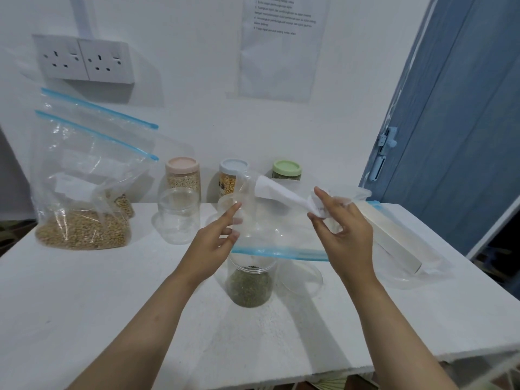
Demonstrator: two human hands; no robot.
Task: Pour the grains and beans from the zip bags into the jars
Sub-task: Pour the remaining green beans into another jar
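Note:
I hold a clear, emptied zip bag (pixel 277 220) upside down, its blue zip edge just above an open jar (pixel 250 282) part-filled with small green beans. My right hand (pixel 342 235) grips the bag's upper bottom corner beside its white label. My left hand (pixel 218 235) pinches the bag's left side with thumb and fingers. Two zip bags of tan grains (pixel 84 220) lean at the left. An empty open jar (pixel 178 215) stands behind.
Three lidded jars stand at the wall: pink lid (pixel 183 175), blue lid (pixel 232 175), green lid (pixel 287 170). A flat zip bag with a white box (pixel 394 243) lies at right. A clear lid (pixel 302 277) lies beside the bean jar. The white table (pixel 112 305) ends near me.

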